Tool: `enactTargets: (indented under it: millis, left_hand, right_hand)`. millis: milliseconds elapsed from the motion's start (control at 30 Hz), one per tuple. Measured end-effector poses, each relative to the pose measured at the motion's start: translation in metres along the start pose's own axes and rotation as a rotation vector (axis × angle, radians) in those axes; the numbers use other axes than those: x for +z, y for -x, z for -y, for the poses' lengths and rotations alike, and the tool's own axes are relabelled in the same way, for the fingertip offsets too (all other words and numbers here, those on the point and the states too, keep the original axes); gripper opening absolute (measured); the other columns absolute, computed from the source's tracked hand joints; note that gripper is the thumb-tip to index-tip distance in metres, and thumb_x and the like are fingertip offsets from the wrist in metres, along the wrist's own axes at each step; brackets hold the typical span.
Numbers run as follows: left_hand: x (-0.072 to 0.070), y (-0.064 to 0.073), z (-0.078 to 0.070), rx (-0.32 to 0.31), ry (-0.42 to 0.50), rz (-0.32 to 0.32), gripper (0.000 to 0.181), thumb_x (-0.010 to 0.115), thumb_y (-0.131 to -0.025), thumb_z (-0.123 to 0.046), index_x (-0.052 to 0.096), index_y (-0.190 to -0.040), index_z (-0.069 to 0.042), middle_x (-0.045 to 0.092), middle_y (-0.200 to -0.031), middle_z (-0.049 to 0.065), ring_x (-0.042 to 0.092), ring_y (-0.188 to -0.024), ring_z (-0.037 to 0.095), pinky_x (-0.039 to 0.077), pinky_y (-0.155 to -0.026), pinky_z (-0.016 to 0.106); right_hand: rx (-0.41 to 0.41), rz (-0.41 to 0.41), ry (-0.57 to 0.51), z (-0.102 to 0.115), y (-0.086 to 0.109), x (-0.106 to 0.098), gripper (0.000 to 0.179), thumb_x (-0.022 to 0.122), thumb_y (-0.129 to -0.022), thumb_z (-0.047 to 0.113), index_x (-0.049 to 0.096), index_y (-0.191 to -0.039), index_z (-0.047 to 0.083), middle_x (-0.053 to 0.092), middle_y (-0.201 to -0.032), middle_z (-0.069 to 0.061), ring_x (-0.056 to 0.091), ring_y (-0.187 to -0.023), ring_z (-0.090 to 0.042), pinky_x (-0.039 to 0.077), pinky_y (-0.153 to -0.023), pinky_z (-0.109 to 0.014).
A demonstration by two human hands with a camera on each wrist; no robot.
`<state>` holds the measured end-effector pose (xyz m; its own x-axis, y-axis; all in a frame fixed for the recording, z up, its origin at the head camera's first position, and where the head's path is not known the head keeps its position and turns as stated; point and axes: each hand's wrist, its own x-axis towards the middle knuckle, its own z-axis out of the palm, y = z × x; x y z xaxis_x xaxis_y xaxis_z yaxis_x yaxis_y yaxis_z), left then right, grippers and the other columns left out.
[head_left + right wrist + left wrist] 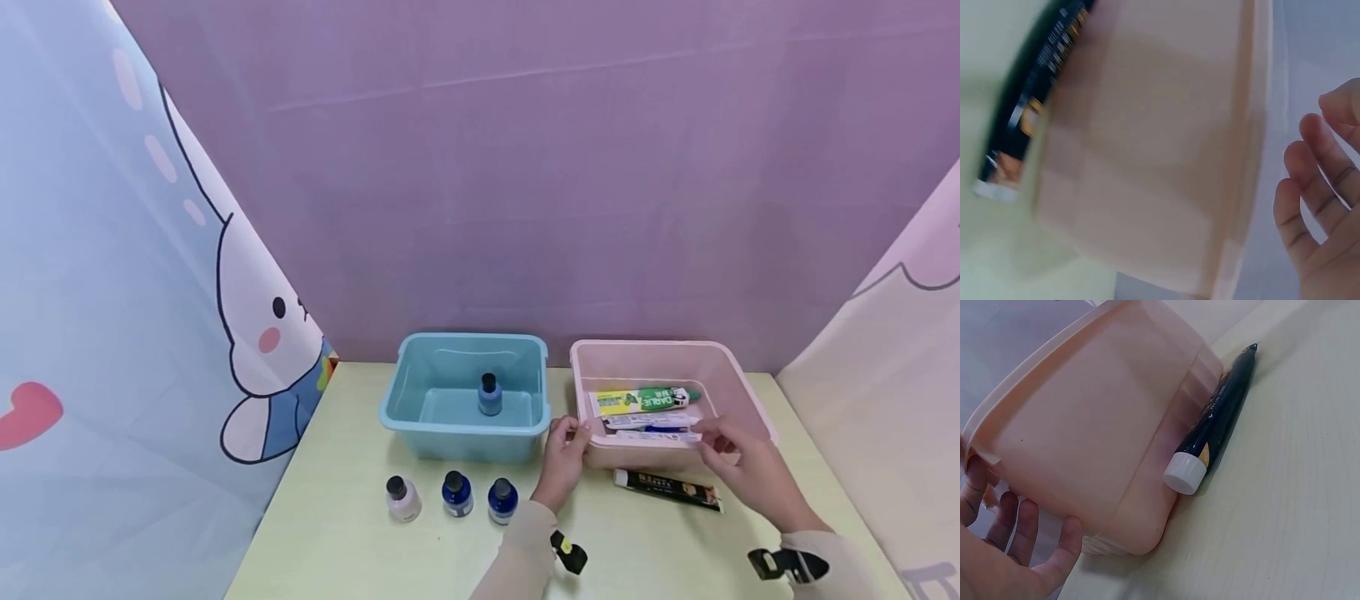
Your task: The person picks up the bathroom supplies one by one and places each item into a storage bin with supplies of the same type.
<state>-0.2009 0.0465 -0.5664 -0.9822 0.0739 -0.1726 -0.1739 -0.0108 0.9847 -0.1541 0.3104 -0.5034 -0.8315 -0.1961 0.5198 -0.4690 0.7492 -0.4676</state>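
My left hand grips the front left corner of a pink plastic bin, its fingers at the rim and against the outer wall in the left wrist view. My right hand hovers over the bin's front right edge, fingers slightly bent and apart, nothing between them in the right wrist view. Its fingertips are close to the end of a white toothpaste tube. Also in the bin lie a green and yellow toothpaste tube and another white tube. A black toothpaste tube with a white cap lies before the bin.
Left of the pink bin stands a blue bin with a small dark-capped bottle inside. Before it on the table stand a pale bottle and two dark blue bottles. A purple cloth hangs behind.
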Motion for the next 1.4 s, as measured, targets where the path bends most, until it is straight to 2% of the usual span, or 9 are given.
enactTargets:
  millis: [233,433,600,700,800,967,1100,1233,1400]
  left_hand:
    - [0.000,0.000,-0.001,0.010,0.004,0.003,0.027,0.052,-0.107,-0.039,0.061,-0.104,-0.013,0.047,-0.116,-0.009,0.050,-0.107,0.014,0.052,-0.090,0.033]
    - [0.000,0.000,0.000,0.019,-0.002,-0.001,0.023,0.051,-0.108,-0.036,0.060,-0.101,-0.016,0.047,-0.115,-0.008,0.050,-0.105,0.014,0.052,-0.091,0.038]
    - [0.000,-0.001,0.001,0.032,-0.008,-0.001,0.023,0.051,-0.108,-0.038,0.058,-0.098,-0.018,0.047,-0.113,-0.008,0.050,-0.104,0.013,0.053,-0.092,0.044]
    - [0.001,-0.001,0.002,0.025,-0.011,-0.002,0.025,0.051,-0.107,-0.041,0.059,-0.099,-0.018,0.048,-0.114,-0.009,0.050,-0.105,0.013,0.053,-0.093,0.045]
    - [0.000,-0.002,0.002,0.021,-0.012,-0.002,0.027,0.051,-0.107,-0.041,0.060,-0.101,-0.017,0.048,-0.116,-0.008,0.050,-0.106,0.013,0.053,-0.094,0.045]
    - [0.001,-0.001,0.001,0.014,-0.010,-0.004,0.026,0.052,-0.107,-0.042,0.060,-0.101,-0.017,0.048,-0.116,-0.009,0.050,-0.106,0.014,0.053,-0.095,0.045]
    - [0.001,-0.001,0.002,0.010,-0.021,-0.003,0.027,0.052,-0.106,-0.044,0.060,-0.100,-0.019,0.048,-0.116,-0.010,0.049,-0.107,0.013,0.053,-0.091,0.038]
    - [0.002,0.000,0.002,0.008,-0.031,-0.001,0.026,0.051,-0.107,-0.042,0.061,-0.101,-0.019,0.048,-0.116,-0.012,0.049,-0.109,0.013,0.052,-0.088,0.030]
    - [0.001,0.000,0.002,0.012,-0.022,0.002,0.030,0.051,-0.107,-0.041,0.061,-0.104,-0.014,0.048,-0.116,-0.010,0.049,-0.109,0.013,0.052,-0.089,0.031]
  right_hand:
    - [0.006,0.003,0.015,0.011,0.027,0.025,0.033,0.079,-0.073,-0.008,0.070,-0.096,0.013,0.063,-0.081,0.011,0.052,-0.073,0.006,0.049,-0.061,-0.020]
    - [0.099,0.060,0.034,0.011,0.045,0.048,0.029,0.083,-0.076,-0.002,0.072,-0.096,0.017,0.062,-0.090,0.013,0.055,-0.078,0.001,0.052,-0.065,-0.027]
    - [0.201,0.115,0.107,0.004,0.051,0.061,0.026,0.085,-0.077,0.006,0.074,-0.097,0.018,0.069,-0.102,0.005,0.064,-0.092,-0.014,0.056,-0.077,-0.040]
    - [0.245,0.166,0.132,0.000,0.053,0.067,0.024,0.084,-0.079,0.009,0.074,-0.100,0.014,0.070,-0.108,-0.005,0.063,-0.101,-0.028,0.054,-0.084,-0.052]
    - [0.277,0.209,0.147,-0.004,0.054,0.072,0.028,0.083,-0.079,0.012,0.074,-0.105,0.009,0.069,-0.116,-0.012,0.060,-0.107,-0.036,0.052,-0.088,-0.059]
    - [0.315,0.271,0.179,-0.009,0.056,0.080,0.038,0.083,-0.079,0.015,0.073,-0.114,0.004,0.066,-0.124,-0.019,0.058,-0.112,-0.043,0.049,-0.092,-0.064]
    - [0.319,0.308,0.204,-0.011,0.059,0.085,0.041,0.083,-0.079,0.016,0.072,-0.116,0.002,0.065,-0.125,-0.023,0.057,-0.116,-0.046,0.047,-0.096,-0.065]
    - [0.315,0.298,0.218,-0.012,0.062,0.088,0.039,0.083,-0.079,0.016,0.072,-0.114,0.003,0.066,-0.123,-0.021,0.058,-0.116,-0.044,0.047,-0.097,-0.064]
    - [0.316,0.276,0.214,-0.014,0.064,0.091,0.038,0.083,-0.078,0.015,0.072,-0.113,0.002,0.066,-0.122,-0.020,0.056,-0.116,-0.044,0.046,-0.099,-0.064]
